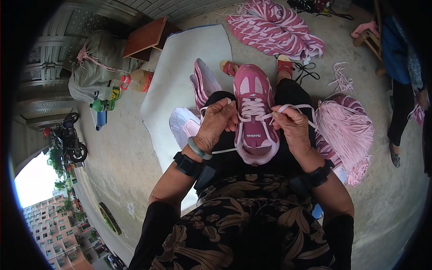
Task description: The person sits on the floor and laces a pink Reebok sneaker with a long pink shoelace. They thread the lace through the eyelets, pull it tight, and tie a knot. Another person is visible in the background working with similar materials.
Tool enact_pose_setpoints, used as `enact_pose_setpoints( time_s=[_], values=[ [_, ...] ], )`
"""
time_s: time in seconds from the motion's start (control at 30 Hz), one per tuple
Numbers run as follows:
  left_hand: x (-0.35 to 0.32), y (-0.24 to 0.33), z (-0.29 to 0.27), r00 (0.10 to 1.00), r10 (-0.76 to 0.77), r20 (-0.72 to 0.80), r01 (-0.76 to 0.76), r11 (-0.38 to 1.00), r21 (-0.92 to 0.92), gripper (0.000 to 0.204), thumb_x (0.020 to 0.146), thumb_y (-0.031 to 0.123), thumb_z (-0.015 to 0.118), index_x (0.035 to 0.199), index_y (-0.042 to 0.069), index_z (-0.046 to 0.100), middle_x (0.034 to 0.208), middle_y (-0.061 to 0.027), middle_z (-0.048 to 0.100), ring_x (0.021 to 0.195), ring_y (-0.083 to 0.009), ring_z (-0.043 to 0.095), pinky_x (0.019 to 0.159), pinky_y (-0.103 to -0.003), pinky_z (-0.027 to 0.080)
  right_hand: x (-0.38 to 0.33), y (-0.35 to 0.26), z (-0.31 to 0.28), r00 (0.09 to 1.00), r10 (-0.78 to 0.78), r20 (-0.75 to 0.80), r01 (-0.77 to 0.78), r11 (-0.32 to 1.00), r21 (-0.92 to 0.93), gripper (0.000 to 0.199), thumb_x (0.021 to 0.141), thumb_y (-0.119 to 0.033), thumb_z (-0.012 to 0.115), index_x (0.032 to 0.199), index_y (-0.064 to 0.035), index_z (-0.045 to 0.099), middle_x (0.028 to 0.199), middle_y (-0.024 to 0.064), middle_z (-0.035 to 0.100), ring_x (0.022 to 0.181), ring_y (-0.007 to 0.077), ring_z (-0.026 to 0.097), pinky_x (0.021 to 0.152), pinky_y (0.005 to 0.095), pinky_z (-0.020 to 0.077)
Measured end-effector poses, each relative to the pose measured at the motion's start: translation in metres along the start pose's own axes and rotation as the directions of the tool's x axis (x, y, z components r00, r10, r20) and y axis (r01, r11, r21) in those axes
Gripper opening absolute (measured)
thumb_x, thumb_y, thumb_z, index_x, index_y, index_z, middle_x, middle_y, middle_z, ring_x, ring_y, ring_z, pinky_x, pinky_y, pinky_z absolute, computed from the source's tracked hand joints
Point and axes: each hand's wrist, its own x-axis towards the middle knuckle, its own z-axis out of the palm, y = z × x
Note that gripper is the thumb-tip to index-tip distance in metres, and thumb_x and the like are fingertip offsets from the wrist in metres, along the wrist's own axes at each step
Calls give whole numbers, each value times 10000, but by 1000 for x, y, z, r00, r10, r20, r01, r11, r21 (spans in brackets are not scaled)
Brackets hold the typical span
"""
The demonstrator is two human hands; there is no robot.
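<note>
A pink and maroon sneaker (254,92) rests on my lap between my knees, toe pointing away and heel opening toward me. White-pink shoelace (253,108) crosses its tongue in several rows. My left hand (218,121) is at the shoe's left edge, its thumb and fingers pinched on a lace end by the upper eyelets. On the other side my right hand (292,127) pinches the other lace end, which loops up over its fingers and off to the right. A bracelet and a dark band circle my left wrist; another dark band is on my right.
Pink shoe uppers (206,81) lie on a pale sheet (180,58) at the left. A bundle of pink laces (346,135) sits by my right knee; a larger pink pile (274,27) lies ahead. Bottles (102,105) and a wooden box (146,38) stand left. Another person (398,112) is at the right.
</note>
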Motion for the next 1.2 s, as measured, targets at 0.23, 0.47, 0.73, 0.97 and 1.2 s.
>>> enact_pose_setpoints(
  time_s=[0.23, 0.47, 0.73, 0.97, 1.2],
  values=[
    [-18, -17, -10, 917, 347, -197, -309, 930, 199, 236, 888, 272, 573, 858, 60, 673, 616, 32, 533, 493, -46, 420, 495, -200, 348, -3, 3, 5, 996, 21, -87, -21, 1000, 7, 83, 830, -29, 614, 901, 12, 602, 722, 19, 596, 621, 52, 567, 568, 175, 462],
    [-28, -17, -15, 987, 66, -144, -89, 983, -159, 182, 897, 226, 561, 817, 70, 607, 514, 34, 438, 403, -53, 321, 384, -212, 247, -3, 3, 5, 997, -60, -57, 54, 993, -106, 63, 814, 8, 609, 872, 0, 585, 720, 10, 587, 653, 47, 561, 581, 195, 457],
    [-32, -24, -4, 996, -7, -90, -24, 941, -337, 46, 883, 117, 549, 857, 81, 556, 583, -15, 535, 410, -100, 482, 359, -200, 338, 5, 2, 8, 874, -454, 174, 467, 686, -558, 122, 765, 9, 626, 859, -11, 552, 715, 69, 574, 631, 147, 550, 589, 253, 450],
    [-18, -28, 3, 995, 87, -53, -100, 940, -326, 53, 880, 82, 501, 930, 77, 518, 590, -9, 530, 418, -87, 488, 363, -183, 331, -1, -9, 4, 975, -196, 100, 212, 715, -666, 216, 766, -136, 681, 830, -27, 506, 704, 104, 566, 598, 230, 562, 551, 308, 454],
    [-17, -30, 16, 990, 141, -31, -143, 928, -344, 92, 853, 2, 468, 917, 65, 490, 607, 16, 479, 449, -53, 430, 381, -188, 324, -20, -11, 1, 938, -272, 214, 335, 556, -761, 341, 686, -145, 744, 887, -23, 497, 720, 101, 557, 610, 228, 550, 569, 311, 460]
  ],
)
